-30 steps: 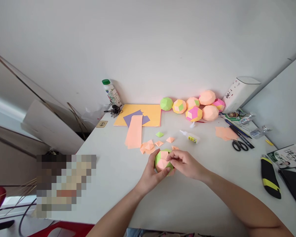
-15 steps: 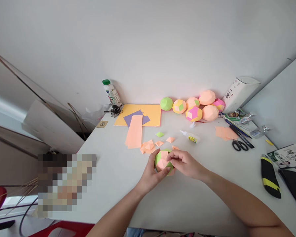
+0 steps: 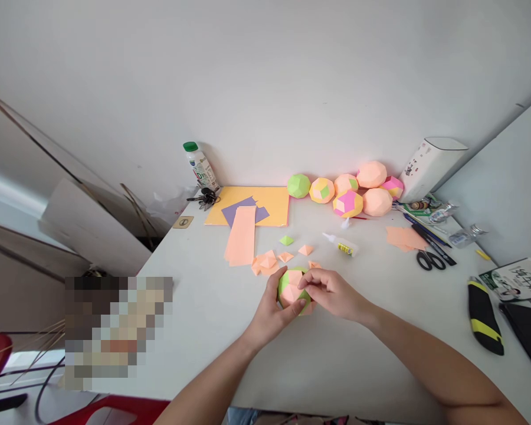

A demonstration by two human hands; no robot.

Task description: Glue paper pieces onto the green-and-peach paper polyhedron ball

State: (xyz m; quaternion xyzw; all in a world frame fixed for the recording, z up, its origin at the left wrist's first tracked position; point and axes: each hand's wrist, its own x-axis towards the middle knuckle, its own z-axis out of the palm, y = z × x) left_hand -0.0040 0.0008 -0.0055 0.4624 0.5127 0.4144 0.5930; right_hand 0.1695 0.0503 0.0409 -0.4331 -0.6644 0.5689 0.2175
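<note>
A small paper ball (image 3: pixel 291 287) of green and peach facets sits between both hands just above the white table (image 3: pixel 203 319). My left hand (image 3: pixel 272 316) cups it from the left and below, thumb across its front. My right hand (image 3: pixel 331 293) grips its right side, fingertips pinched on a peach facet at the top. Loose folded peach pieces (image 3: pixel 265 262) and one green piece (image 3: pixel 286 240) lie just behind the ball.
Several finished paper balls (image 3: pixel 347 192) line the back wall beside a white box (image 3: pixel 429 168). A yellow sheet with purple and peach paper (image 3: pixel 248 212), a bottle (image 3: pixel 199 165), keys (image 3: pixel 205 198), a glue tube (image 3: pixel 343 246), scissors (image 3: pixel 429 260) and pens lie around.
</note>
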